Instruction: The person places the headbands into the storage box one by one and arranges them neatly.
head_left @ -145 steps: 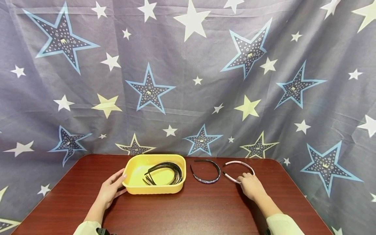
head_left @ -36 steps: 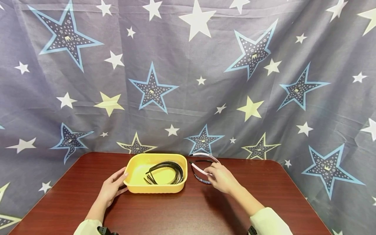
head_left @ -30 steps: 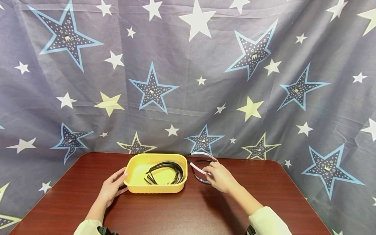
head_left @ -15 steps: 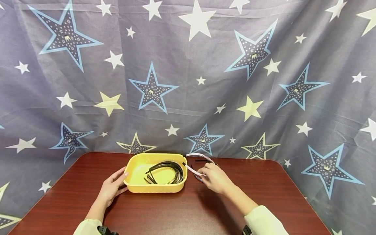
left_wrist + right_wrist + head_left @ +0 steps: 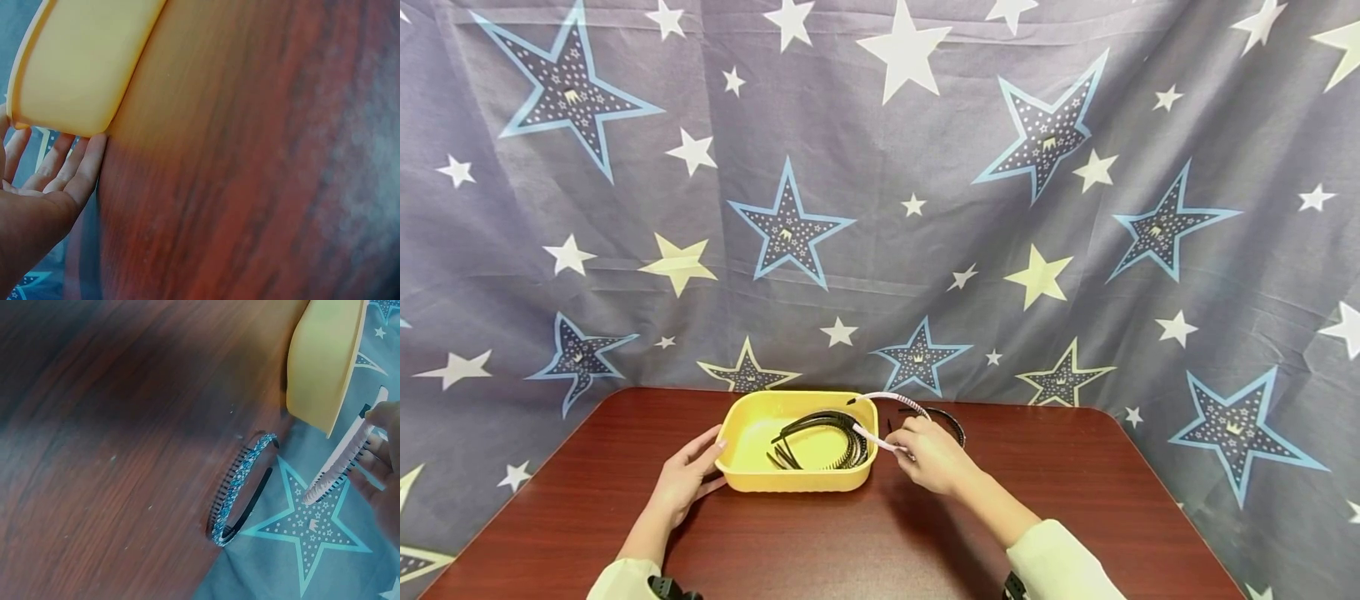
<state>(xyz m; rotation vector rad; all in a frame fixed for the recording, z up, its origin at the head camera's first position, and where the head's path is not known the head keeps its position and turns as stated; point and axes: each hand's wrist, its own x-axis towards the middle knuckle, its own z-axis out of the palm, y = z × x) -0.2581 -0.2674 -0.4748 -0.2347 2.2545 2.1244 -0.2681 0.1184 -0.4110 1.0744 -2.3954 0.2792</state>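
Note:
My left hand (image 5: 679, 482) holds the left end of a yellow plastic basket (image 5: 782, 482); its thumb reaches the rim and the other fingers rest against the outer wall. Several black toothed headbands (image 5: 831, 418) lie nested inside. A pale pink headband (image 5: 883, 396) is pinched by my right hand (image 5: 936, 458), its open ends over the basket's right rim. The right wrist view shows the toothed inner side of this headband (image 5: 340, 464) off the table. Beneath and beyond my right hand, a blue glittery headband (image 5: 239, 481) lies on the table, partly hidden in the head view.
The dark red wooden table (image 5: 820, 550) ends at a grey star-printed curtain (image 5: 880, 275) behind the basket. The right forearm crosses the table's right half, with a dark strap (image 5: 1015, 586) at its wrist.
My right hand has brought the pink headband leftward from the table's right side, past the glittery headband, to the basket's right rim. My left hand stays at the basket.

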